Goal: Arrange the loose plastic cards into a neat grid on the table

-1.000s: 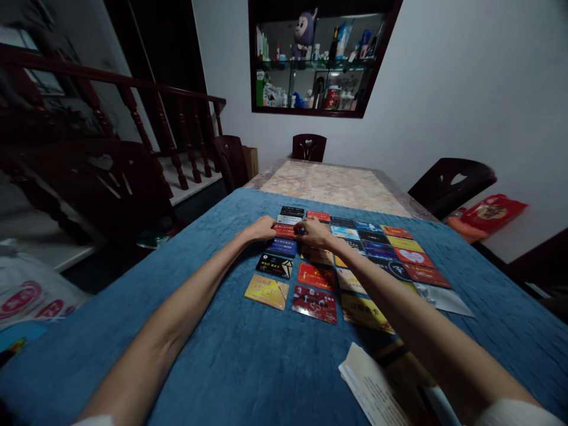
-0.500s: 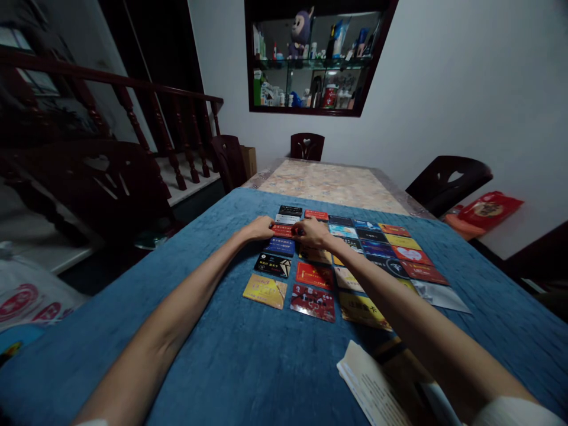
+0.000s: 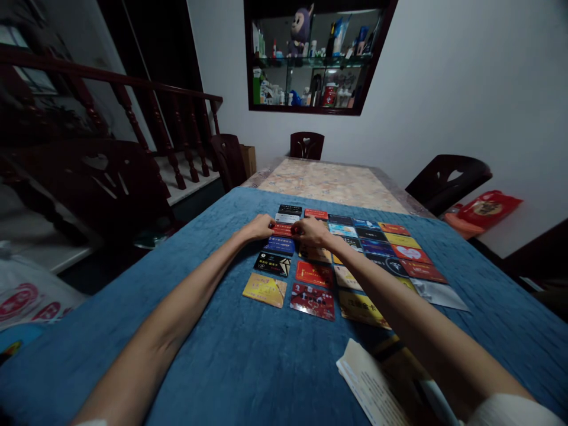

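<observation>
Several plastic cards lie in rows on a blue cloth (image 3: 231,355) over the table. My left hand (image 3: 260,227) and my right hand (image 3: 310,231) both reach to the far left part of the rows. Their fingers are curled and pinch the two ends of a small red card (image 3: 283,229). Just beyond it lie a white card (image 3: 287,218) and a black card (image 3: 290,209); a blue card (image 3: 280,245) lies nearer me. A yellow card (image 3: 265,290) and a dark red card (image 3: 313,300) close the near row.
A white folded paper (image 3: 370,387) lies by my right forearm at the near edge. The bare marble tabletop (image 3: 332,183) extends beyond the cloth. Dark wooden chairs (image 3: 448,183) stand around, a red bag (image 3: 486,208) at right, a stair railing (image 3: 146,112) at left.
Nothing has visibly changed apart from a slight shift of the view; both hands stay at the small red card.
</observation>
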Demonstrator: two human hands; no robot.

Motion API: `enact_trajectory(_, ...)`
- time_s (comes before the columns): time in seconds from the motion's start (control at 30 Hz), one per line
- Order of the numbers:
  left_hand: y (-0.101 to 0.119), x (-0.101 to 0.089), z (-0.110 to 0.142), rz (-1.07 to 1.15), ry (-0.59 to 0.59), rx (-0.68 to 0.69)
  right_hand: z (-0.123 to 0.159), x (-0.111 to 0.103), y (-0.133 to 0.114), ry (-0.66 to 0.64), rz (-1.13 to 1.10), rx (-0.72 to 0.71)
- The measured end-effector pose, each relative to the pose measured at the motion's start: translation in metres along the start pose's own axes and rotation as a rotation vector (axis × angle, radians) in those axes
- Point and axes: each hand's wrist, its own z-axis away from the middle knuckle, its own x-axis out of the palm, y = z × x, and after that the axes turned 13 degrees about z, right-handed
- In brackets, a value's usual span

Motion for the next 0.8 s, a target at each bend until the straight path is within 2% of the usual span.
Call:
enact_trajectory(0.37,0.001,-0.001,0.000,-0.122,-0.004,0.017,0.001,-0.002,0.003,-0.001,-0.014,-0.015)
enact_trajectory(0.6,0.006,-0.004,0.001,-0.171,0.077,0.021,0.010,-0.010,0.013,0.031,-0.017,0.003)
enact_trajectory(0.8,0.023,-0.005,0.006,-0.223,0.169,0.098,0.036,-0.026,0.017,0.072,0.007,0.010)
